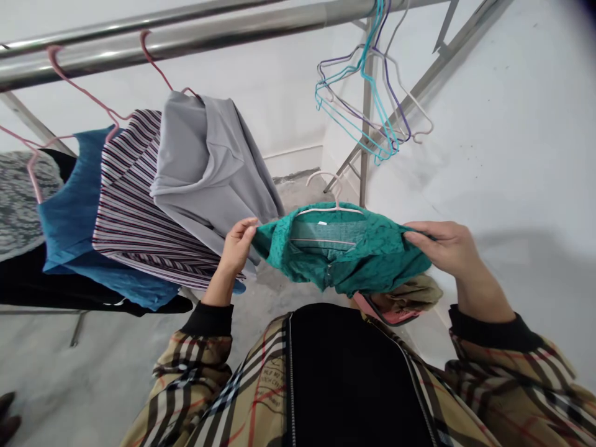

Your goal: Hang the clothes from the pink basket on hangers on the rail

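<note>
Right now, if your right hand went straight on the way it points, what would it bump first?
The green shirt, because the right hand is already pinching its edge. Past that, it might reach the white hanger inside the collar, but depth is hard to judge here.

A long metal rail (177, 36) carries the clothes. From it hang pink hangers (153, 62) with a blue top (69, 211), a striped shirt (135, 198) and a grey shirt (205, 161), side by side. Some thin wire hangers (358, 105) hang further along. Below is a grey floor (116, 379).
</note>
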Action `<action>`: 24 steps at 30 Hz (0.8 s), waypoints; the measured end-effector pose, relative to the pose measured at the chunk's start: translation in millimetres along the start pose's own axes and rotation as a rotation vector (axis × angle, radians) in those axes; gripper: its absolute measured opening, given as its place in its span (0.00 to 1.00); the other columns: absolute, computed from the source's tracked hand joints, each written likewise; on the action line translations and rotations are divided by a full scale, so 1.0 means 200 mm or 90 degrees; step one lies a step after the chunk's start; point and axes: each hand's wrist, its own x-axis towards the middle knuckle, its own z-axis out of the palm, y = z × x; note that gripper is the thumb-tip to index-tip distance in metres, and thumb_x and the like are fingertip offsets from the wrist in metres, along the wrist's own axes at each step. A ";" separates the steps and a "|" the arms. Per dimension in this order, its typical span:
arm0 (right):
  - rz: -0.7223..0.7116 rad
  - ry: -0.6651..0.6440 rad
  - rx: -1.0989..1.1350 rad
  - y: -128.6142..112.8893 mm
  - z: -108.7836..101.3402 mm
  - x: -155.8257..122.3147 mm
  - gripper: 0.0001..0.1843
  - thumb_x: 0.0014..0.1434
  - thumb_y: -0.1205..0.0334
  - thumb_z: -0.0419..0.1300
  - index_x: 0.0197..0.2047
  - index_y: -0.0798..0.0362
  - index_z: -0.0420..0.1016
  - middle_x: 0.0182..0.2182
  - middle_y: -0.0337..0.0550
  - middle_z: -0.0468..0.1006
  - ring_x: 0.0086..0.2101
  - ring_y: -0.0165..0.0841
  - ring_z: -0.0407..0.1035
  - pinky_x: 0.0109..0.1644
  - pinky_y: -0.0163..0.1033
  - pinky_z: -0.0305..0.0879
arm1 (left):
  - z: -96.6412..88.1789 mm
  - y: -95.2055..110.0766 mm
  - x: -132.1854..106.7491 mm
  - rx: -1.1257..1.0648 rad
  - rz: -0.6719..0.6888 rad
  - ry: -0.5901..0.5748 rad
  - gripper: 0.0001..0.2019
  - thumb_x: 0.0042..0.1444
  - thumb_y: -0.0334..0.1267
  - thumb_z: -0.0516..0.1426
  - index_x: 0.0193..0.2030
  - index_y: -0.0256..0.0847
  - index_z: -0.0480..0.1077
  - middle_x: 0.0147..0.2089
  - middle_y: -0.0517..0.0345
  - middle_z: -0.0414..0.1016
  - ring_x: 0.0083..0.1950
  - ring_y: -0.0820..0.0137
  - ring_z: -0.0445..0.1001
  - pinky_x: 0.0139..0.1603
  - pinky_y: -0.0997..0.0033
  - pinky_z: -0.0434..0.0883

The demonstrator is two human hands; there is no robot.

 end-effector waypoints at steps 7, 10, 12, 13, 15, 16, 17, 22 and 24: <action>0.048 0.167 0.055 -0.06 -0.05 0.08 0.08 0.55 0.57 0.66 0.37 0.50 0.84 0.31 0.44 0.83 0.29 0.36 0.76 0.32 0.39 0.73 | 0.06 -0.24 -0.15 -0.007 -0.241 -0.251 0.26 0.40 0.52 0.69 0.42 0.36 0.76 0.33 0.53 0.80 0.40 0.60 0.77 0.44 0.60 0.75; 0.052 0.192 0.053 -0.12 -0.01 0.18 0.11 0.56 0.56 0.65 0.39 0.52 0.84 0.31 0.44 0.83 0.30 0.36 0.76 0.34 0.39 0.73 | 0.13 -0.38 -0.27 0.007 -0.285 -0.276 0.28 0.39 0.51 0.70 0.44 0.35 0.76 0.32 0.52 0.80 0.40 0.58 0.77 0.44 0.58 0.75; 0.052 0.183 0.038 -0.16 0.02 0.26 0.12 0.56 0.55 0.64 0.39 0.53 0.84 0.32 0.44 0.83 0.30 0.37 0.76 0.35 0.40 0.73 | 0.15 -0.46 -0.34 0.017 -0.308 -0.273 0.29 0.37 0.50 0.70 0.46 0.36 0.76 0.33 0.53 0.81 0.42 0.58 0.77 0.47 0.57 0.75; 0.048 0.181 0.025 -0.18 0.05 0.31 0.13 0.56 0.55 0.63 0.39 0.53 0.83 0.32 0.44 0.83 0.31 0.37 0.76 0.35 0.41 0.73 | 0.16 -0.50 -0.38 0.022 -0.320 -0.267 0.30 0.37 0.50 0.70 0.47 0.37 0.76 0.33 0.53 0.81 0.42 0.58 0.77 0.48 0.57 0.74; 0.026 0.200 -0.011 -0.21 0.09 0.40 0.14 0.57 0.55 0.62 0.40 0.53 0.83 0.32 0.44 0.83 0.32 0.39 0.77 0.36 0.43 0.73 | 0.15 -0.56 -0.43 0.025 -0.345 -0.254 0.30 0.38 0.52 0.70 0.47 0.37 0.75 0.33 0.52 0.80 0.42 0.57 0.77 0.48 0.57 0.74; 0.008 0.220 -0.030 -0.22 0.10 0.45 0.14 0.57 0.55 0.62 0.41 0.53 0.83 0.32 0.44 0.83 0.32 0.40 0.77 0.37 0.44 0.73 | 0.14 -0.59 -0.45 0.027 -0.357 -0.245 0.29 0.39 0.53 0.69 0.46 0.37 0.76 0.33 0.52 0.80 0.42 0.57 0.77 0.48 0.57 0.74; -0.014 0.239 -0.048 -0.24 0.12 0.51 0.13 0.58 0.55 0.61 0.41 0.52 0.82 0.32 0.44 0.83 0.33 0.40 0.77 0.38 0.45 0.73 | 0.13 -0.61 -0.47 0.030 -0.367 -0.231 0.29 0.39 0.54 0.69 0.45 0.37 0.76 0.33 0.51 0.80 0.42 0.57 0.77 0.48 0.57 0.74; -0.131 0.295 -0.103 -0.35 0.24 0.78 0.14 0.62 0.56 0.58 0.46 0.51 0.80 0.35 0.45 0.82 0.37 0.41 0.77 0.45 0.47 0.73 | 0.10 -0.70 -0.51 0.043 -0.377 -0.136 0.33 0.39 0.58 0.67 0.48 0.38 0.72 0.34 0.54 0.76 0.42 0.61 0.75 0.45 0.61 0.71; -0.167 0.303 -0.105 -0.40 0.31 0.89 0.16 0.64 0.56 0.55 0.50 0.51 0.79 0.37 0.46 0.82 0.40 0.41 0.76 0.48 0.48 0.72 | 0.09 -0.70 -0.52 0.041 -0.382 -0.117 0.34 0.38 0.59 0.67 0.48 0.37 0.71 0.30 0.57 0.73 0.36 0.64 0.73 0.40 0.64 0.69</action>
